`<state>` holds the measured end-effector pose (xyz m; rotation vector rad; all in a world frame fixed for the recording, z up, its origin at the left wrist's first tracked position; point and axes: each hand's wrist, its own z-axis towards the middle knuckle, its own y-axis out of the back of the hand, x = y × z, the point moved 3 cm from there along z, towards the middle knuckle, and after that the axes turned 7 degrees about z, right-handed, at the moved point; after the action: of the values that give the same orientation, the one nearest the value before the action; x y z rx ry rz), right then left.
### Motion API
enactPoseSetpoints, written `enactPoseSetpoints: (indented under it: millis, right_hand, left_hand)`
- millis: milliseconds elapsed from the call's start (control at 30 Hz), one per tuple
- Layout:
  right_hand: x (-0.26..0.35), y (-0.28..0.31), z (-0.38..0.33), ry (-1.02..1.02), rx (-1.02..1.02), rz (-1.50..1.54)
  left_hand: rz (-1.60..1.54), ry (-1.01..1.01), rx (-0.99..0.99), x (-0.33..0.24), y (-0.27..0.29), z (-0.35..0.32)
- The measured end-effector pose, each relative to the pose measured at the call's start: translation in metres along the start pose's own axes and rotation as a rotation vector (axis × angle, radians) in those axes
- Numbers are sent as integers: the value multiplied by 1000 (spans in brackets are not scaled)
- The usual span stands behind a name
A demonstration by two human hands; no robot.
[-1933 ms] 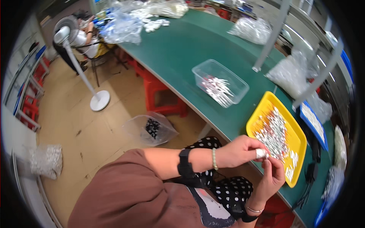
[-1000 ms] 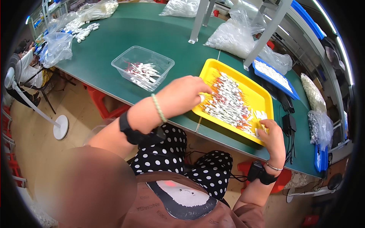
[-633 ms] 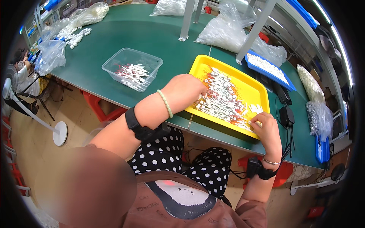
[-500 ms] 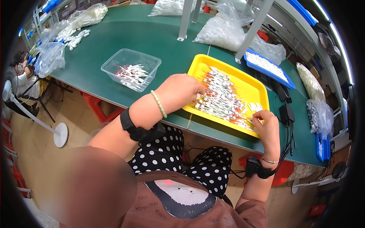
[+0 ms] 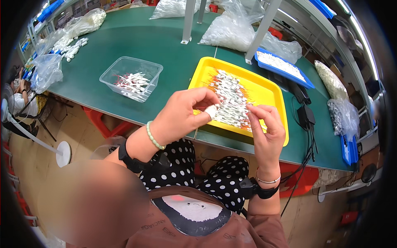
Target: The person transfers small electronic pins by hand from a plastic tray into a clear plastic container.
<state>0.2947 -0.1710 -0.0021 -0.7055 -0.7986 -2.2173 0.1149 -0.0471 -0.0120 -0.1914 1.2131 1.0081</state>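
Both hands are raised over the near edge of a yellow tray (image 5: 271, 93). Many slim white pieces with thin orange wires (image 5: 233, 97) lie in rows inside it. My left hand (image 5: 175, 115) is pinched at the tray's near left, something white at the thumb tip and a reddish strand beside the fingers. What it grips is too small to name. My right hand (image 5: 268, 130) brings thumb and forefinger together over the tray's near right part; the fingers hide what is between them. To the left stands a clear plastic box (image 5: 111, 73) with similar white pieces (image 5: 134, 84).
Behind the yellow tray, a blue tray (image 5: 304, 79) holds small white parts. Metal posts (image 5: 258, 35) rise from the green table (image 5: 165, 45) near bulging plastic bags (image 5: 225, 33). A black adapter (image 5: 306, 117) trails cables at right. Another person (image 5: 22, 97) sits far left.
My right hand has lifted from the tray's near right corner and moved left, toward my left hand. The left hand has drawn back toward me and turned. The whole view has shifted slightly.
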Motion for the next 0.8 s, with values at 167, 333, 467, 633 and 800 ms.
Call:
enactPoseSetpoints:
  millis: [167, 333, 467, 633, 800]
  right_hand:
    - [1, -5, -4, 50, 13, 40]
    - [2, -3, -11, 10, 3, 35]
    - [2, -4, -14, -23, 54, 78]
    - [0, -4, -15, -24, 76, 82]
    - [0, -5, -17, -29, 98, 96]
  left_hand:
    - [-18, -55, -7, -7, -4, -11]
    - [-55, -53, -74, -8, -1, -18]
    - [-2, -60, -55, -5, 2, -21]
    - [24, -42, -18, -8, 3, -23]
    - [61, -55, -25, -8, 4, -24]
